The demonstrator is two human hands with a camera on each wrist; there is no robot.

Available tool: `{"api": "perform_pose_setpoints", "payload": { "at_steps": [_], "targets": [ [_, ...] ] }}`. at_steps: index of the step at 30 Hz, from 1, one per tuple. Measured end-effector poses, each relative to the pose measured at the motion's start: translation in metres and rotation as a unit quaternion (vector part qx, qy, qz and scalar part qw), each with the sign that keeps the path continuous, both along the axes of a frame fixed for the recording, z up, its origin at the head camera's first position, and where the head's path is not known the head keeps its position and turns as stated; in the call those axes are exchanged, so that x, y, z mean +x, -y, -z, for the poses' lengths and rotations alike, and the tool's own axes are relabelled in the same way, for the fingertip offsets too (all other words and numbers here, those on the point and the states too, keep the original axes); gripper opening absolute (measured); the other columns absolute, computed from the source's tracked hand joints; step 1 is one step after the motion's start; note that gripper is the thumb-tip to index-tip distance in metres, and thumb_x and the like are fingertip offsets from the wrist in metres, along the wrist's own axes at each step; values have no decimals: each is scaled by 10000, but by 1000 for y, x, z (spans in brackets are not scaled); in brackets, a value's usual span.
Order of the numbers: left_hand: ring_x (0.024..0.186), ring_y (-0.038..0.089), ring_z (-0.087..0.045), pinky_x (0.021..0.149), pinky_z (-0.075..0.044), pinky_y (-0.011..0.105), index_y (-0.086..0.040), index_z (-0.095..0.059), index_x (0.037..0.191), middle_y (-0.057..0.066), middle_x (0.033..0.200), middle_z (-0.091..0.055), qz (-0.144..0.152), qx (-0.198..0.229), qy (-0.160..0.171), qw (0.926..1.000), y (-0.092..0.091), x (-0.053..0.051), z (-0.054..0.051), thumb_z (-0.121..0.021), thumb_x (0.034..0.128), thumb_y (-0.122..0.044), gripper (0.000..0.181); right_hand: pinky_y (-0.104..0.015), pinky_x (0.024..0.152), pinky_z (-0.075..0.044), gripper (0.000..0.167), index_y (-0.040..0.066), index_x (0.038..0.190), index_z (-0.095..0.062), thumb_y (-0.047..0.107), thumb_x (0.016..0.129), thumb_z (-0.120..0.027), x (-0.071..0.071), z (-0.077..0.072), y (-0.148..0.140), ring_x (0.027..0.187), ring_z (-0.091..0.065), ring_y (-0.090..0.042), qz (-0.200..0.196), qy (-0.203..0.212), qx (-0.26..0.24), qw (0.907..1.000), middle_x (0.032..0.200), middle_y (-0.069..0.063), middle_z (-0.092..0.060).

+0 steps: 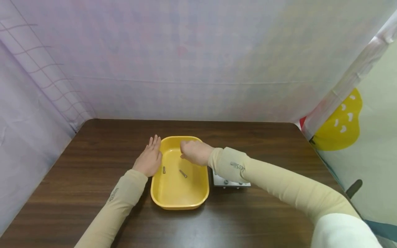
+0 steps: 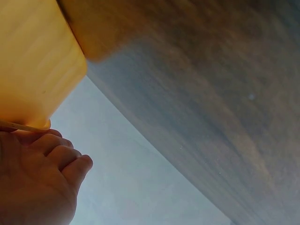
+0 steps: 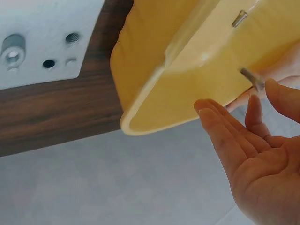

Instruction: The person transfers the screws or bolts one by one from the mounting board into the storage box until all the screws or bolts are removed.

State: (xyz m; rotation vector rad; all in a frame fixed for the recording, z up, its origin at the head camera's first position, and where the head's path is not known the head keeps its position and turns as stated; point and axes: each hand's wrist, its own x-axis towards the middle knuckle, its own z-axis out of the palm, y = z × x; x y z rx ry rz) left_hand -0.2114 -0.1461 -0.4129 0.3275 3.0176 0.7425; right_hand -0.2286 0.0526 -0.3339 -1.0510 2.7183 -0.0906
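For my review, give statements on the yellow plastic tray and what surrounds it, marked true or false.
1. The yellow plastic rectangular tray stands on the dark brown wooden table. True.
2. In the head view, two small grey metal bolts lie outside the tray. False: they lie inside it.
3. The left hand touches the tray. True.
4. The light grey metal plate lies on the tray's left. False: it is on the right.
5. The right hand is over the tray. True.
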Motion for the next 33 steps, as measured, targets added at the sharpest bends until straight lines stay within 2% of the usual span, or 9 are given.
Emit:
{"api": "perform_pose_setpoints", "payload": {
  "at_steps": [4,12,18,27,33],
  "targets": [
    [1519,381,-92,1245,-159,522,33,-120,1561,202,1642,-59,6,-26,-12,10000,0,0,0,-248,1055,-175,561,-278,674,-565,228,13,1108,-536,208,1001,-583,1,1,2,735,-604,-170,-27,-88,-6,10000,914,-72,-617],
    [1519,382,-97,1245,-155,516,48,-137,1557,206,1642,-67,-10,-4,-50,10000,0,-1,1,-251,1056,-171,558,-298,758,-586,204,51,1143,-552,213,1019,-547,-1,-3,-6,878,-666,-206,304,99,-70,9995,1060,-96,-682],
    [1523,370,-76,1250,-136,504,33,-111,1563,195,1645,-48,-18,7,26,10000,0,-1,2,-242,1058,-178,562,-310,745,-587,207,40,1147,-557,205,1023,-541,-6,-5,-15,837,-651,-209,476,54,-176,9987,1035,-98,-664],
    [1520,377,-80,1246,-155,514,49,-128,1557,207,1641,-57,-1,6,-8,10000,0,-1,1,-245,1055,-169,559,-319,778,-597,230,17,1187,-561,178,1027,-529,-17,-9,-48,894,-655,-223,892,-132,-572,9943,1082,-118,-650],
    [1522,373,-73,1248,-152,513,46,-128,1558,204,1643,-50,-35,14,3,10000,0,0,1,-243,1055,-171,560,-354,793,-595,200,19,1154,-569,164,1021,-538,-22,-2,-78,907,-654,-240,1124,-155,-685,9912,1050,-120,-658]
  ]
}}
